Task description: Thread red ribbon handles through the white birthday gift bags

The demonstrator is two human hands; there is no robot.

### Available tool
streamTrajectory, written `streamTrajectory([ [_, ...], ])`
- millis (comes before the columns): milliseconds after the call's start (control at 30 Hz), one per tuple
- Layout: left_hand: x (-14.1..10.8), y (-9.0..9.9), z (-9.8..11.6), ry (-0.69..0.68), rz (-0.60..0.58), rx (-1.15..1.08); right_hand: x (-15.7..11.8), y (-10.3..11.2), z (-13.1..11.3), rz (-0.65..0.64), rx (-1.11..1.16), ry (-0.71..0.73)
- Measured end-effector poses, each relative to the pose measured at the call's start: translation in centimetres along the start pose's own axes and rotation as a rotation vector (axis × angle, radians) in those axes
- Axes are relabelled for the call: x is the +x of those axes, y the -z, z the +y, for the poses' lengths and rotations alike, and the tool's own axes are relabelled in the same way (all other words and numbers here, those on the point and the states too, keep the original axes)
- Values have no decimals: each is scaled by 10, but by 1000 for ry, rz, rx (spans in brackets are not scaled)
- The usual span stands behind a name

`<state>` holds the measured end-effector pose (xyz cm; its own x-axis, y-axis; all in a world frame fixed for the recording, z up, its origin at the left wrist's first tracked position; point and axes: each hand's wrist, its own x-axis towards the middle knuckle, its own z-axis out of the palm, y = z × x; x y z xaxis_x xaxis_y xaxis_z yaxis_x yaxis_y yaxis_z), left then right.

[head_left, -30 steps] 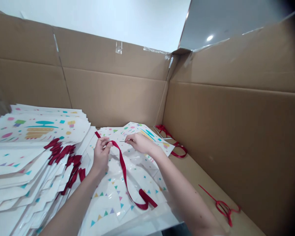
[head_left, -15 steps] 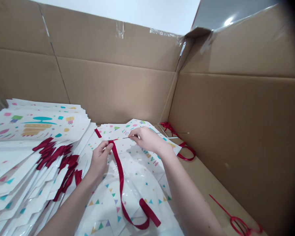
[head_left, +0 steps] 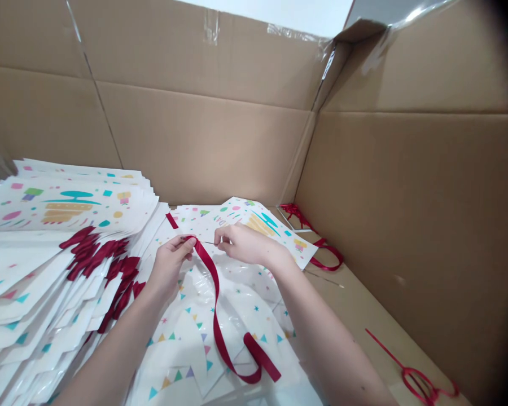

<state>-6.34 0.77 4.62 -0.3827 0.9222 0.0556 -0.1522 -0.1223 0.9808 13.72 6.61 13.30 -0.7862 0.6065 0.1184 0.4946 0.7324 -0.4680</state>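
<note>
Two cardboard walls (head_left: 186, 146): one runs across 12 o'clock and the other (head_left: 406, 192) along 3 o'clock, meeting in a taped corner near 1 o'clock.

Cardboard floor (head_left: 364, 310): it shows from 2 to 4 o'clock, right of the printed bags.

Bag stack (head_left: 68, 208): white bags with colourful confetti print lie in a fanned pile at 9 o'clock, with bunched red ribbon handles (head_left: 97, 256) along their near side.

Open bags: a glossy one printed with bunting triangles (head_left: 182, 349) lies at 6 o'clock, and a flat printed one (head_left: 262, 228) lies past the hands at 12 o'clock.

Loose ribbon (head_left: 215, 318): this dark red satin strip runs from the left hand down to a twisted loop at 6 o'clock, and its other end shows at 11 o'clock.

Hands: they are close together but apart. The left hand (head_left: 168, 268) pinches the ribbon, and the right hand (head_left: 245, 245) pinches a thin metal wire (head_left: 207, 242), its tip reaching toward the ribbon.

Spare handles: red ribbon loops (head_left: 325, 254) sit at 2 o'clock, and a red ribbon piece (head_left: 417, 375) lies on the floor at 4 o'clock.
</note>
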Motion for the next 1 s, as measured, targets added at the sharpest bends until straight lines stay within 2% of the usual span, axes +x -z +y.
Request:
streamTrajectory([
  [100,-4,-1,2,-2,-17,-1,2,-5,-5,1,45,-7],
  [300,-7,-2,4,-80,-54,28,14,-24,-16,120,163,31],
  [367,-7,-2,7,-112,-65,3,13,-22,-19,149,189,32],
  [433,-10,-1,11,-156,-98,18,4,-10,-24,210,222,41],
  [500,-15,0,11,-156,-190,116,-17,9,-35,308,289,54],
  [600,-25,0,3,-119,-446,393,-63,43,-65,480,428,73],
  [667,-28,0,-8,-206,-624,609,-97,63,-89,532,471,79],
  [733,-27,1,-20,-342,-736,767,-129,76,-112,607,469,76],
  [800,-24,2,-30,-424,-779,834,-160,84,-131,668,445,55],
  [867,-21,3,-37,-458,-772,857,-190,86,-143,704,413,11],
  [1000,-21,0,-40,-528,-759,942,-247,79,-150,789,306,-142],
])
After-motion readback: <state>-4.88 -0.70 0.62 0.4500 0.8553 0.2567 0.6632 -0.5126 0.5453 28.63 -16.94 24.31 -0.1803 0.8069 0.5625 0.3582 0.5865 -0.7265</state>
